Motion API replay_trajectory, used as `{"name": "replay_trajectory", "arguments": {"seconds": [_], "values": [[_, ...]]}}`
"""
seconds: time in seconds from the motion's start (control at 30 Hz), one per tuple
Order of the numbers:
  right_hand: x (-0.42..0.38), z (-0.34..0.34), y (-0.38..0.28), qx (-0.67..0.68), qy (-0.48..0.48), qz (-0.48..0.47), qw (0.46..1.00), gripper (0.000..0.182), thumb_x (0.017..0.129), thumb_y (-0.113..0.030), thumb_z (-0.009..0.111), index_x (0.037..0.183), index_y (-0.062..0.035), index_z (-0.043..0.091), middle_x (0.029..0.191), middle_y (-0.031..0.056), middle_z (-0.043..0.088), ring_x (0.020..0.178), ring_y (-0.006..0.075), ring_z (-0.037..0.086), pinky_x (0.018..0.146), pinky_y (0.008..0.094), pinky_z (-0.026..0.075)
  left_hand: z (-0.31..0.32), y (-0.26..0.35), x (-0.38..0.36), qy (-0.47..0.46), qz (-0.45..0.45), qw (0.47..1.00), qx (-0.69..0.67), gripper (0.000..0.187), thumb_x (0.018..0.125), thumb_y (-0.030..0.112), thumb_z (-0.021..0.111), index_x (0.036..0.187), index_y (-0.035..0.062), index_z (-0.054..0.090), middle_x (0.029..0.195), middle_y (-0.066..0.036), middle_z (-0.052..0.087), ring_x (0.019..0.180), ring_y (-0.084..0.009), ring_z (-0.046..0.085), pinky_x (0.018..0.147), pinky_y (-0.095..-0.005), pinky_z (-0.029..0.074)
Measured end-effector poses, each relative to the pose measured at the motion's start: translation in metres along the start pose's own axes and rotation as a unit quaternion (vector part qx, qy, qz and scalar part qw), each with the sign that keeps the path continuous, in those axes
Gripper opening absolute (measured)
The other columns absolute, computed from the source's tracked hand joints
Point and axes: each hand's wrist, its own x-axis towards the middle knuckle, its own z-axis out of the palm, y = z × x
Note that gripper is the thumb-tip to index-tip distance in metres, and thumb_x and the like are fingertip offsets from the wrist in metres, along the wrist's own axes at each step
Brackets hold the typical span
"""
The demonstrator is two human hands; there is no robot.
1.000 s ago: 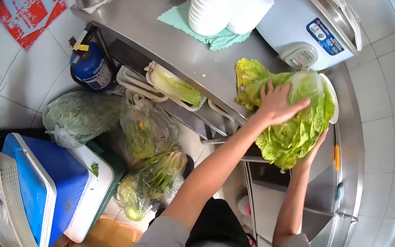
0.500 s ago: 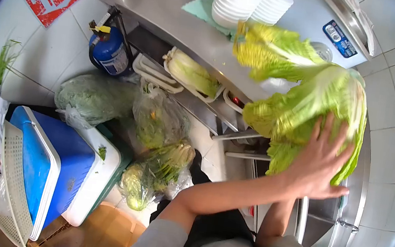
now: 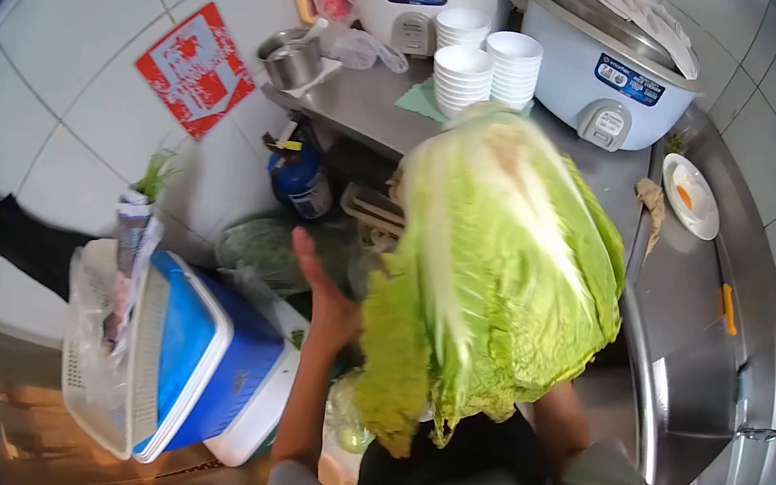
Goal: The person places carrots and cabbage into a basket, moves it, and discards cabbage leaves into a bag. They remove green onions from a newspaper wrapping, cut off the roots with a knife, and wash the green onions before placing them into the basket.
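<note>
A large napa cabbage (image 3: 516, 251) with loose, yellowing outer leaves is held up in front of me, its pale base towards the counter. My right forearm (image 3: 564, 416) reaches in under it; the right hand itself is hidden behind the leaves, where it bears the cabbage's weight. Left of the cabbage is my left hand (image 3: 331, 309), one digit stretched upward and apart. The rest of its fingers are partly hidden, close to a hanging leaf (image 3: 394, 372).
Stacked white bowls (image 3: 462, 79) and a white rice cooker (image 3: 592, 63) stand on the steel counter (image 3: 368, 101). On the right are a plate (image 3: 690, 196) and an orange-handled knife (image 3: 728, 308). At left are a blue fire extinguisher (image 3: 299, 180), a blue bin (image 3: 221, 373) and a perforated basket (image 3: 95, 350).
My left hand has come off the cabbage and swung left, away from it. The cabbage has moved left and turned, its base now at the top. The view has tilted up.
</note>
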Motion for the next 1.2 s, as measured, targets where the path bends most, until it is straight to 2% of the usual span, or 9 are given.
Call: {"name": "replay_trajectory", "arguments": {"seconds": [0.33,0.4,0.43,0.47,0.6,0.8,1.0,1.13,1.2], "values": [[0.036,0.041,-0.045,-0.128,-0.283,0.073,0.948,0.078,0.081,-0.063,0.024,0.131,-0.0043,0.023,0.126,0.0129,0.037,0.115,0.0212,0.038,0.094,0.0319,0.033,-0.031,0.005,-0.051,-0.054,-0.198,0.947,-0.246,0.052,0.087,0.034,0.033,0.130,0.0090,0.020,0.131,-0.009,0.028,0.119,-0.0216,0.030,0.095,-0.0410,0.028],[-0.002,0.073,-0.018,0.030,-0.189,0.180,0.965,0.080,0.080,-0.065,0.024,0.132,-0.0039,0.021,0.128,0.0136,0.036,0.115,0.0213,0.037,0.094,0.0307,0.032,-0.021,-0.010,-0.086,-0.046,-0.258,0.902,-0.344,0.054,0.088,0.039,0.031,0.132,0.0101,0.019,0.133,-0.008,0.027,0.120,-0.0209,0.029,0.096,-0.0415,0.026],[-0.025,0.078,-0.008,0.252,-0.255,0.280,0.891,0.078,0.081,-0.062,0.028,0.133,-0.0039,0.019,0.130,0.0145,0.034,0.117,0.0221,0.035,0.095,0.0322,0.031,-0.013,-0.019,-0.106,-0.044,-0.288,0.868,-0.402,0.055,0.089,0.042,0.030,0.132,0.0107,0.018,0.134,-0.008,0.026,0.121,-0.0205,0.028,0.097,-0.0418,0.026],[-0.045,0.072,0.003,0.226,-0.259,0.188,0.920,0.073,0.082,-0.058,0.033,0.131,-0.0043,0.024,0.128,0.0146,0.037,0.113,0.0226,0.042,0.092,0.0334,0.037,-0.007,-0.026,-0.131,-0.049,-0.316,0.829,-0.459,0.056,0.089,0.044,0.028,0.133,0.0112,0.017,0.135,-0.007,0.026,0.122,-0.0201,0.028,0.097,-0.0421,0.025],[-0.125,0.025,0.026,0.415,-0.165,0.326,0.833,0.060,0.084,-0.048,0.041,0.125,-0.0051,0.035,0.120,0.0109,0.046,0.102,0.0212,0.052,0.085,0.0345,0.044,-0.010,-0.013,-0.204,-0.131,-0.381,0.700,-0.590,0.069,0.083,0.052,0.040,0.133,0.0111,0.015,0.132,-0.008,0.028,0.122,-0.0244,0.027,0.097,-0.0413,0.027],[-0.182,-0.016,0.045,0.481,-0.045,0.304,0.821,0.059,0.085,-0.049,0.036,0.126,-0.0061,0.034,0.120,0.0104,0.046,0.103,0.0243,0.050,0.087,0.0374,0.041,-0.010,0.083,-0.204,-0.140,-0.220,0.941,-0.216,0.099,0.065,0.040,0.071,0.131,-0.0016,0.010,0.127,-0.020,0.030,0.116,-0.0281,0.032,0.096,-0.0361,0.028],[-0.169,-0.059,-0.016,0.571,0.008,0.134,0.810,0.064,0.084,-0.054,0.031,0.126,-0.0058,0.033,0.122,0.0124,0.043,0.107,0.0263,0.046,0.091,0.0367,0.037,0.011,0.206,-0.184,-0.130,-0.016,0.980,-0.148,0.121,0.049,0.032,0.082,0.131,-0.0044,0.000,0.129,-0.026,0.019,0.120,-0.0327,0.023,0.099,-0.0398,0.021],[-0.187,-0.110,-0.073,0.540,0.113,0.065,0.832,0.066,0.084,-0.054,0.031,0.127,-0.0046,0.030,0.123,0.0131,0.041,0.107,0.0269,0.045,0.092,0.0375,0.036,0.031,0.280,-0.190,-0.160,0.070,0.982,-0.065,0.104,0.058,0.020,0.077,0.130,-0.0050,0.006,0.129,-0.023,0.024,0.116,-0.0279,0.032,0.096,-0.0353,0.027],[-0.199,-0.145,-0.075,0.541,0.120,0.016,0.832,0.067,0.083,-0.054,0.036,0.128,-0.0044,0.029,0.125,0.0128,0.040,0.110,0.0266,0.043,0.094,0.0379,0.035,0.056,0.291,-0.197,-0.160,0.038,0.961,-0.222,0.091,0.061,0.015,0.075,0.128,-0.0071,0.016,0.123,-0.023,0.033,0.109,-0.0271,0.038,0.092,-0.0354,0.031]]}}
